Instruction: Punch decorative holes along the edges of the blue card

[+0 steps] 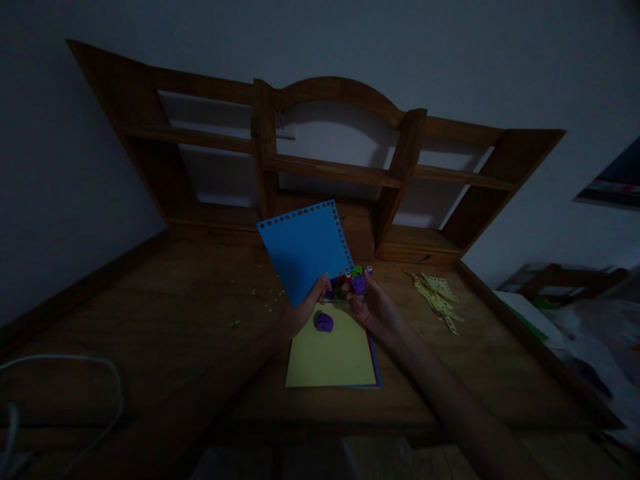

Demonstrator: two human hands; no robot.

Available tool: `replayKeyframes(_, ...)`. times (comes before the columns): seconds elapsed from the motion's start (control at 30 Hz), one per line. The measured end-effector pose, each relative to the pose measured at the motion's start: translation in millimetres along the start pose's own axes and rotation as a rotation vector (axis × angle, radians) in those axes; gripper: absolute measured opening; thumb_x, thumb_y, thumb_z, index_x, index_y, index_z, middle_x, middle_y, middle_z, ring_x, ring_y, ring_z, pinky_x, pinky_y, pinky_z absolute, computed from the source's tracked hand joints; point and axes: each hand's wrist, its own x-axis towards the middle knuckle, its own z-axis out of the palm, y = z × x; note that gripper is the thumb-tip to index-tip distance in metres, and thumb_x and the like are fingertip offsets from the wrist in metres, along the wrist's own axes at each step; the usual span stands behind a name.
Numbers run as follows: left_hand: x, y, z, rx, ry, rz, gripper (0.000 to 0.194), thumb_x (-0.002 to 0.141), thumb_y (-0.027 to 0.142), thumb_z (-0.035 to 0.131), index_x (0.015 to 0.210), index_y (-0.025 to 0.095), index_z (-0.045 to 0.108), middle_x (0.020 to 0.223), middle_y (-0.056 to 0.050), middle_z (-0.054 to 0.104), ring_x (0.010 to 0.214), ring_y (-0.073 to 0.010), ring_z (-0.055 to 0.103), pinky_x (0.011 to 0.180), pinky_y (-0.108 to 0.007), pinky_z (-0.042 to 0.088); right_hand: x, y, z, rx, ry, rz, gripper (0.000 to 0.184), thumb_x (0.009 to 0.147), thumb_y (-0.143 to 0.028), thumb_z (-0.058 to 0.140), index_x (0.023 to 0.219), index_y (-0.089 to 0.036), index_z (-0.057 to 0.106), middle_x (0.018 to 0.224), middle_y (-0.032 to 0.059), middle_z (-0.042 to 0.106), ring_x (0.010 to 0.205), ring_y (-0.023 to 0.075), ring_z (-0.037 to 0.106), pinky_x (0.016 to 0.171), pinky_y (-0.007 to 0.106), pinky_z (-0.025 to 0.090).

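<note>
My left hand (pixel 306 307) pinches the lower corner of a blue paper sheet (pixel 304 248) and holds it upright above the desk. Small holes are punched along the sheet's top and right edges. My right hand (pixel 373 303) is closed around a small purple craft punch (pixel 358 284), close to the blue sheet's right corner. Beneath both hands a yellow sheet (pixel 333 353) tops a stack of coloured paper, with red and blue edges showing at its right side. A second purple punch (pixel 325 323) rests on the yellow sheet. More small punches, one green (pixel 357 271), stand behind my right hand.
The wooden desk (pixel 165 313) carries a shelf hutch (pixel 335 167) at the back. Yellow punched paper strips (pixel 437 297) lie to the right, small paper bits (pixel 265 293) to the left. A white cable (pixel 75 387) loops at the near left. The room is dim.
</note>
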Motion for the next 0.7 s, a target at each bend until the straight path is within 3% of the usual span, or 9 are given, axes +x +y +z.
replayKeyframes(0.43, 5, -10, -1.0, -0.015, 0.001, -0.020, 0.044, 0.079, 0.062, 0.065, 0.072, 0.018, 0.065, 0.070, -0.003, 0.063, 0.061, -0.0170, 0.057, 0.067, -0.032, 0.047, 0, -3, -4, 0.127, -0.005, 0.063, 0.038, 0.104, -0.042, 0.044, 0.101, -0.010, 0.064, 0.086, 0.0094, 0.075, 0.059, 0.0105, 0.066, 0.054, 0.019, 0.055)
replayKeyframes(0.7, 1, 2, -0.3, 0.005, -0.039, 0.014, 0.044, 0.082, 0.062, 0.062, 0.070, 0.020, 0.065, 0.065, -0.001, 0.058, 0.061, -0.0172, 0.055, 0.069, -0.033, 0.046, -5, -7, 2, 0.202, -0.013, 0.079, 0.035, 0.104, -0.042, 0.042, 0.097, -0.014, 0.061, 0.083, 0.0060, 0.073, 0.060, 0.0105, 0.063, 0.058, 0.022, 0.055)
